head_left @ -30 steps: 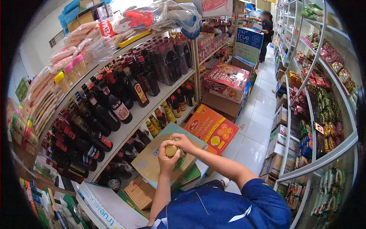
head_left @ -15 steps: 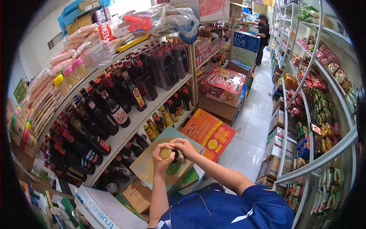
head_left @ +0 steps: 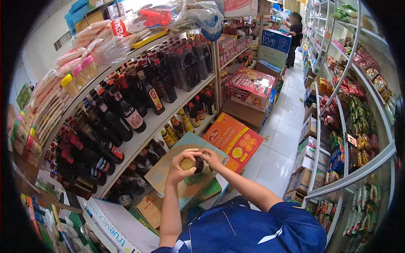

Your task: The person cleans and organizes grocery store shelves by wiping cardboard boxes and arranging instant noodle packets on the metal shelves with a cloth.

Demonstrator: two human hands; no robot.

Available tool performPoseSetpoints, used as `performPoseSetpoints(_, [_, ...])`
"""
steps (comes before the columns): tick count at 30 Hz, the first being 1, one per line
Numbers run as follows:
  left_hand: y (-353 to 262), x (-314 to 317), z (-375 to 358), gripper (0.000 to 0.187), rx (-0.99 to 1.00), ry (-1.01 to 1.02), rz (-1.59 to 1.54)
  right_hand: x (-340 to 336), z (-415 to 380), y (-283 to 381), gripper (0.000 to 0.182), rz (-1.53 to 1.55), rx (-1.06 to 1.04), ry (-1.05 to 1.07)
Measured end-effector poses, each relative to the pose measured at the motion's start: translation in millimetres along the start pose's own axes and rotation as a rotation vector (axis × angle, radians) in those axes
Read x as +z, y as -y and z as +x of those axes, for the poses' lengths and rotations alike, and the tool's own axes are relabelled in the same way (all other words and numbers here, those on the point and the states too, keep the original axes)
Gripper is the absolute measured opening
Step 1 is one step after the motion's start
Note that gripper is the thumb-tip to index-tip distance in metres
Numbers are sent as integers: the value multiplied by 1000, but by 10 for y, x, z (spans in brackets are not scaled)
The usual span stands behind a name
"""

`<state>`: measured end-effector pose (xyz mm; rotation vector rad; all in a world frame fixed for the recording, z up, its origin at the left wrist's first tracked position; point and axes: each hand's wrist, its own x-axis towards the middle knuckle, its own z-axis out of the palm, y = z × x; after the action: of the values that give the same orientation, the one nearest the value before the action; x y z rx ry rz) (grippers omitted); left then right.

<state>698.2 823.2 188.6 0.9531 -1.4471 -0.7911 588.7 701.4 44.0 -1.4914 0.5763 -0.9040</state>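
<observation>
My left hand (head_left: 182,165) is wrapped around a dark jar-like container (head_left: 198,165) with a round tan end turned up toward me. I cannot make out its label or exact kind. My right hand (head_left: 211,160) has its fingers bent against the container's right side, where something pale shows; its fingertips are partly hidden. Both hands are above a cardboard box (head_left: 162,175) with a blue-green edge and a green print on its top.
To the left, shelves (head_left: 168,105) hold many dark sauce bottles (head_left: 130,114). An orange carton (head_left: 232,141) and a red Kokomi carton (head_left: 252,88) stand ahead. Glass-framed shelves of packets (head_left: 358,114) line the right side. A person (head_left: 294,40) stands down the tiled aisle (head_left: 282,122).
The container has turned a little in my hands, showing more of its dark side. My right hand has shifted right and slightly away from my left. The camera view has moved slightly.
</observation>
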Motion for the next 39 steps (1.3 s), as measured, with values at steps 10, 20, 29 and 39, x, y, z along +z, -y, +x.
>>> performPoseSetpoints(10, [-80,-186,121,40,-83,120,-12,172,-24,1085,21,122,-83,106])
performPoseSetpoints(20, [154,281,-84,55,-12,-708,-149,89,173,285,25,-129,6,-49])
performPoseSetpoints(29, [271,517,68,27,61,-737,-85,37,20,522,27,-185,127,-131])
performPoseSetpoints(39, [223,199,-2,33,-17,-680,-310,192,-30,575,23,-68,-101,-119])
